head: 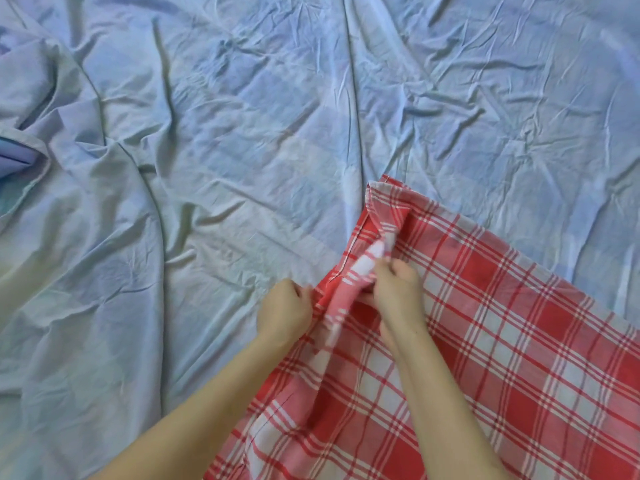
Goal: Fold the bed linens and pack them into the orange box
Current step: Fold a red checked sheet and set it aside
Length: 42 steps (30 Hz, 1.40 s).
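Pinching red plaid linen (485,341), the left hand (285,311) and right hand (398,291) meet above a wrinkled blue sheet (242,133).

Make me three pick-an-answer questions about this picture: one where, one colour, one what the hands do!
1. Where does the checked cloth lie? A on the blue sheet; B in a box; C on a chair.
2. What colours is it? A green and yellow; B red and white; C black.
3. What are the left hand and right hand doing? A waving; B lying flat; C gripping the cloth.
Answers: A, the sheet spreads beneath it; B, red and white squares; C, fingers curl on its bunched edge.
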{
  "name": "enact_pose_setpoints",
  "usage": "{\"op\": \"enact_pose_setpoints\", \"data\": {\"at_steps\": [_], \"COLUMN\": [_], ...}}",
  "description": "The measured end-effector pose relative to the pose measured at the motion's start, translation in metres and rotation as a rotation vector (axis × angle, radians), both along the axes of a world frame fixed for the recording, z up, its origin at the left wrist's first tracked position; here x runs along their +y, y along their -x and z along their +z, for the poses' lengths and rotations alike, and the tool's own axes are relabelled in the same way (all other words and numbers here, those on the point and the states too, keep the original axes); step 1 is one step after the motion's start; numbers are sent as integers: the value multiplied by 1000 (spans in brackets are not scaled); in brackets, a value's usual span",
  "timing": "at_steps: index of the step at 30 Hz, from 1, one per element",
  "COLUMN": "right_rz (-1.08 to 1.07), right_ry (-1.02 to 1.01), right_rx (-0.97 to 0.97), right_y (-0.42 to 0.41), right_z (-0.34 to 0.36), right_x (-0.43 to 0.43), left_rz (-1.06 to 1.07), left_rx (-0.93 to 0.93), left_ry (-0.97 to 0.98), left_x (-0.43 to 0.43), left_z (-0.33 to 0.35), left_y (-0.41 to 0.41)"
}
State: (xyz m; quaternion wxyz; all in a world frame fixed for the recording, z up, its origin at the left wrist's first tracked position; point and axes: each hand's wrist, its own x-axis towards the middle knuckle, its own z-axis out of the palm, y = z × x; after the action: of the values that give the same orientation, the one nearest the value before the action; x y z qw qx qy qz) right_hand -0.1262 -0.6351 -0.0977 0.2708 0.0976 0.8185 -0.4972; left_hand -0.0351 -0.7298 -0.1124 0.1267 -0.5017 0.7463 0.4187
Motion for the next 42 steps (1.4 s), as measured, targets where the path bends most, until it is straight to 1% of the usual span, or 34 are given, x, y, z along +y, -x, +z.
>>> {"op": "enact_pose_setpoints", "data": {"at_steps": [1,2,3,4,5,7,9,12,17,19,20,22,23,24,25,27,28,30,33,34,36,38,40,42], "right_rz": [69,143,210,266,299,335,385,547,753,750,696,500,411,371,391,511,542,548,522,503,481,492,477,459], "right_ry": [85,119,79,-8,-123,-395,-581,-696,-746,-679,-633,-568,-574,-609,-667,-808,-839,-841,-752,-681,-555,-481,-417,-405], "right_rx": [-127,-208,-192,-73,99,376,547,640,595,683,769,1009,1091,1115,1078,914,846,849,1017,1056,1052,961,814,659], "right_y": [-2,-2,2,8,17,40,69,112,158,164,166,165,166,167,167,168,167,161,127,110,69,20,-27,-80], "right_z": [1,3,4,3,4,10,11,2,-13,-13,-12,-8,-9,-13,-23,-40,-46,-45,-23,-15,-2,2,0,-1], "right_x": [-9,-13,-16,-16,-14,-10,-9,-16,-22,-17,-13,-5,-2,-3,-4,-9,-12,-17,-9,-1,20,46,67,88], "left_rz": [38,88,123,116,67,-103,-204,-171,-105,-104,-108,-129,-157,-194,-232,-273,-267,-212,-143,-156,-257,-324,-299,-216], "left_rx": [41,111,185,224,227,156,91,88,216,242,245,259,260,255,245,240,256,298,285,250,96,-23,-47,-90], "left_ry": [84,161,207,202,159,88,79,69,70,74,82,114,135,161,181,190,187,192,223,214,170,94,-12,-218], "left_x": [-1,-2,-3,-2,0,7,11,10,1,-6,-8,-12,-13,-14,-14,-15,-15,-15,-11,-7,4,19,29,35], "left_z": [1,3,6,11,13,13,9,6,1,0,-2,-5,-8,-11,-15,-19,-20,-16,0,3,8,9,5,5], "left_y": [0,2,4,5,7,7,6,8,37,56,66,79,85,89,91,92,89,77,35,15,-26,-62,-84,-100]}}
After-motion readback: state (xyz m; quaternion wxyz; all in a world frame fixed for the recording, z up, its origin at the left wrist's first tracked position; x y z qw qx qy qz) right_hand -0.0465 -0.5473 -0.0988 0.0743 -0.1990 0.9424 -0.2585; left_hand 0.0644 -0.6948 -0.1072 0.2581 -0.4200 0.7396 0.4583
